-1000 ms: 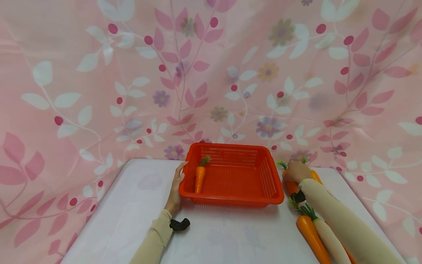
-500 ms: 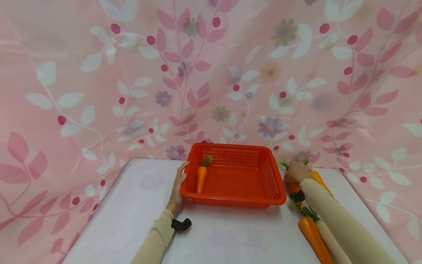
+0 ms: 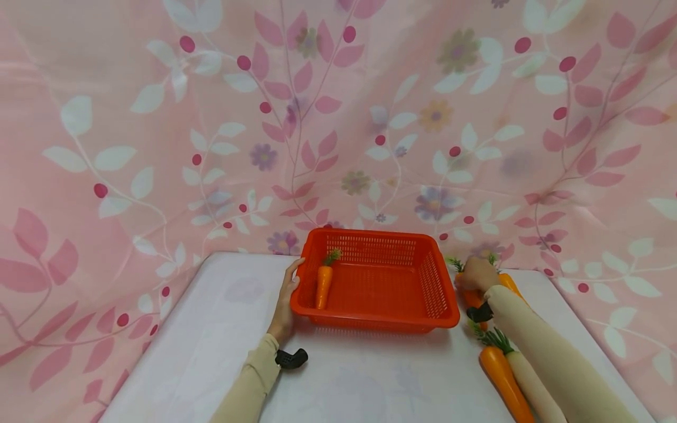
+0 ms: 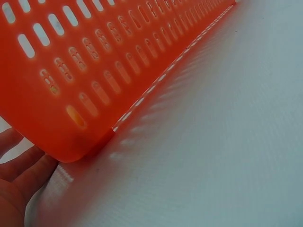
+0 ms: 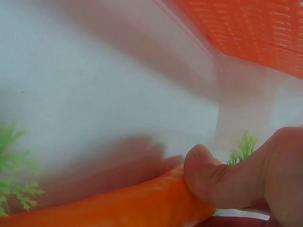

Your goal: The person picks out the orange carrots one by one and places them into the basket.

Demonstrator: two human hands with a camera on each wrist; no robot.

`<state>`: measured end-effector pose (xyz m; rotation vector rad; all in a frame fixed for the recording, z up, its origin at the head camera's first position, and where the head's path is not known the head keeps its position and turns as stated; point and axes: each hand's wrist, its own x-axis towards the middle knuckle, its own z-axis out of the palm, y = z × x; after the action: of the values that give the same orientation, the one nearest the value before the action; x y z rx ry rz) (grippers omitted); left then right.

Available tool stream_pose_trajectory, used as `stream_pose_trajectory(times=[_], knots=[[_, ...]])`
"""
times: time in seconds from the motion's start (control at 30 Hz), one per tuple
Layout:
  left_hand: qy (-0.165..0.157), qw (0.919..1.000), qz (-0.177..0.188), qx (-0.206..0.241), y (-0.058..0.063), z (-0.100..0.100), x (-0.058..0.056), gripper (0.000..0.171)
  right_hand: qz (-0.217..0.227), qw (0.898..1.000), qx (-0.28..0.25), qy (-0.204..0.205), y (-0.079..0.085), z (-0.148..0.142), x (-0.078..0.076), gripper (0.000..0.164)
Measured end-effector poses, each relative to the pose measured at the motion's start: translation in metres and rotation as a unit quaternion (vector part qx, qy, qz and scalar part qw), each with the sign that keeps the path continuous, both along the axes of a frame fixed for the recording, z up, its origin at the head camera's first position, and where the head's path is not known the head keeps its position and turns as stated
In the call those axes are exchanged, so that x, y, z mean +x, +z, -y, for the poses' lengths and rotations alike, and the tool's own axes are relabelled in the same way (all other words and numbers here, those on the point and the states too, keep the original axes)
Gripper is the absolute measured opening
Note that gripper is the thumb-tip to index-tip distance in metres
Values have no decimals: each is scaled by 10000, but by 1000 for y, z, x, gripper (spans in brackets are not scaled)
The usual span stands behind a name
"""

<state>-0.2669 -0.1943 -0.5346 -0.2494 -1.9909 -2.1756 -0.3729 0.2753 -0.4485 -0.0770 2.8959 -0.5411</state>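
My left hand [image 3: 284, 302] rests against the left side of a red plastic basket [image 3: 370, 320], its fingers lying nearly straight along the outer wall. In the left wrist view, fingers [image 4: 28, 172] touch the basket near its lower corner. A carrot [image 3: 323, 288] with a green tuft lies inside at the left. Right of the basket, my right hand [image 3: 478, 276] grips another orange carrot [image 5: 128, 208]. The thumb [image 5: 203, 172] presses on its thick end in the right wrist view; the other fingers are mostly hidden.
Near the right forearm lie a carrot [image 3: 506, 385] and a white radish [image 3: 535, 385], partly covered by the sleeve. Another orange vegetable [image 3: 512, 284] shows behind the right hand. A pink floral cloth [image 3: 338, 117] hangs behind the white table [image 3: 349, 382].
The whole head view has shifted slightly to the right. Both hands stay at the same places, the left at the basket and the right at the carrot.
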Motion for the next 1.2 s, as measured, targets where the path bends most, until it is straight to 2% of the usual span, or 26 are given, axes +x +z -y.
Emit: stream_pose_trajectory(times=[0.2, 0.27, 0.37, 0.43, 0.5, 0.57, 0.7, 0.8, 1.03, 1.2], knots=[[-45, 10000, 37, 77, -2, -2, 0, 49, 398, 9981, -461, -13, 6, 0, 3, 20], [-69, 9999, 63, 84, -3, -3, 0, 49, 591, 9947, -842, -94, 8, -2, 1, 30], [-57, 9999, 66, 73, -3, -4, 1, 49, 776, 9880, -1330, -82, 13, -7, -3, 54], [-63, 9999, 55, 77, -3, -4, 0, 50, 886, 9815, -1696, -67, 17, -11, -6, 61], [-75, 9999, 37, 87, -3, -3, 0, 50, 1050, 9753, -1942, 47, 23, -16, -8, 55], [-74, 9999, 35, 91, -3, -2, -1, 50, 1289, 9642, -2316, 76, 29, -20, -9, 50], [-75, 9999, 37, 98, -3, -1, -1, 49, 1481, 9474, -2835, 140, 42, -28, -10, 61], [-94, 9999, 37, 89, -3, -1, -1, 48, 1445, 9391, -3112, 209, 50, -35, -12, 74], [-89, 9999, -13, 70, -3, 1, -1, 51, 1706, 9046, -3882, 424, 64, -42, -17, 72], [-130, 9999, -77, 57, -3, 1, -2, 52, 1893, 8895, -4142, 384, 73, -36, -14, 72]])
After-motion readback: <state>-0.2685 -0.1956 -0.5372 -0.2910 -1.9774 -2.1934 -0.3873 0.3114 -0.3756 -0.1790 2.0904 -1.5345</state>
